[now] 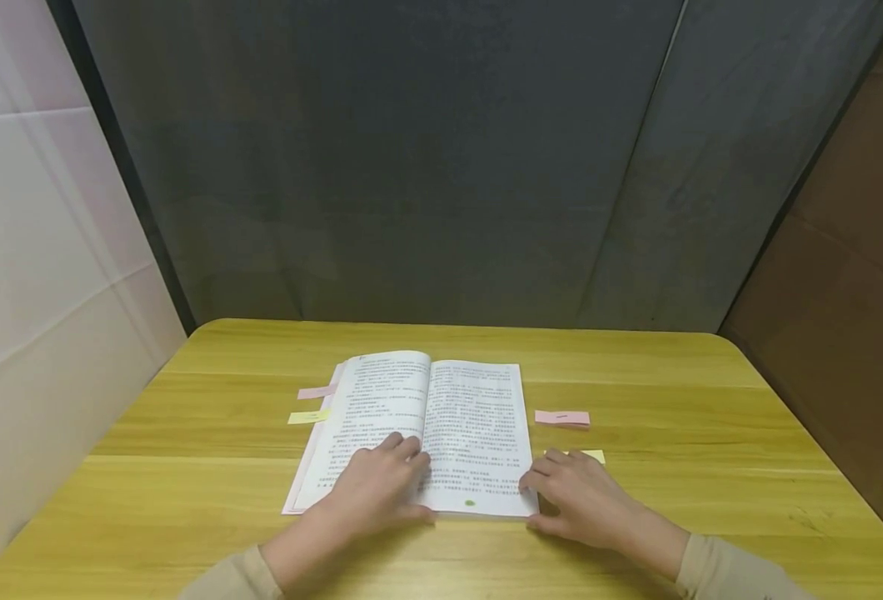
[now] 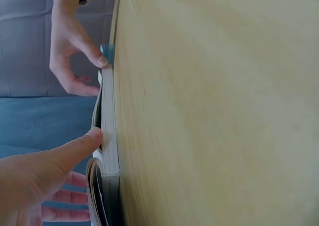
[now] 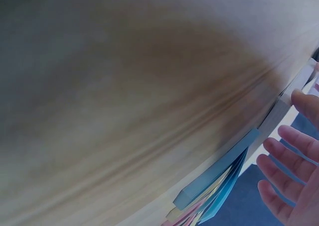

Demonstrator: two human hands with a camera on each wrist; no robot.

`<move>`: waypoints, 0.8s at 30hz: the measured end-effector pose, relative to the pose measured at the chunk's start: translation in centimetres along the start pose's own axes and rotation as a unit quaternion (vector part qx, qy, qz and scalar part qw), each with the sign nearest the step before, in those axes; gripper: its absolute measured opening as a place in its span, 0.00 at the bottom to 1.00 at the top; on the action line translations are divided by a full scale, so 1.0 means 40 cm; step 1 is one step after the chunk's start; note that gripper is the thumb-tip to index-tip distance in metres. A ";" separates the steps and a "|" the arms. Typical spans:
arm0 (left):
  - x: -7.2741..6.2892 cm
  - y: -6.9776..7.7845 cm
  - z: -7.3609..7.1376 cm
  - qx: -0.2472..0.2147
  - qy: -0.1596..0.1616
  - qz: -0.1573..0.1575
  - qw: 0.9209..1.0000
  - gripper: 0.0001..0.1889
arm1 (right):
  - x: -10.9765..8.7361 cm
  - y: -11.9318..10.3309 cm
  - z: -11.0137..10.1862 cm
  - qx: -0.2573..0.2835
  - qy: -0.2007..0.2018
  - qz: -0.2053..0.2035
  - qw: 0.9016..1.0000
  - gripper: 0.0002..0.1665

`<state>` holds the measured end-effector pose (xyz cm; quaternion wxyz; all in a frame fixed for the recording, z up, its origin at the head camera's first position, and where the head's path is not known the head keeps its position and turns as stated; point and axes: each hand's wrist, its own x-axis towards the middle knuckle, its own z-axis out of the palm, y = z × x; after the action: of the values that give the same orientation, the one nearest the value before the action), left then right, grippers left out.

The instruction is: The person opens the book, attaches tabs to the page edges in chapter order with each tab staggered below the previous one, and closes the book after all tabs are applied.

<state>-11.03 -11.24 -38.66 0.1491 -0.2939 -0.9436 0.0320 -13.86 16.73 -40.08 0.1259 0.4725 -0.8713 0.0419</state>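
A printed book (image 1: 479, 417) lies spread on the wooden table, its left pages bulging up toward the spine. My left hand (image 1: 381, 483) rests on the lower left page beside the spine. In the left wrist view its thumb (image 2: 82, 146) touches the book's bottom edge while the fingers reach over the pages. My right hand (image 1: 584, 500) is at the book's lower right corner, fingertips right at the page edge. The right wrist view shows its fingers (image 3: 289, 161) spread and loosely bent beside blue sticky tabs (image 3: 217, 169).
Pink (image 1: 317, 392) and yellow tabs (image 1: 308, 417) stick out from the book's left side. Another pink tab (image 1: 561, 418) sticks out at the right, with a yellow tab (image 1: 595, 456) partly behind the right hand. A dark curtain (image 1: 411, 167) hangs behind the table (image 1: 224, 358).
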 end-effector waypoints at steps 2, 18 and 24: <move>-0.003 -0.005 0.000 -0.003 0.003 0.003 1.000 0.28 | 0.000 -0.001 -0.001 0.000 -0.001 0.000 1.000 0.20; -0.032 -0.019 -0.012 -0.046 0.028 0.009 0.999 0.26 | -0.002 -0.001 -0.005 -0.001 -0.003 -0.002 1.000 0.22; -0.040 -0.009 -0.014 -0.030 0.087 0.044 0.995 0.25 | -0.003 -0.001 -0.005 -0.005 0.008 -0.007 1.000 0.21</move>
<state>-9.80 -12.46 -38.52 0.2203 -0.3411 -0.9137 -0.0152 -13.71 16.84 -39.93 0.1359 0.4772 -0.8673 0.0402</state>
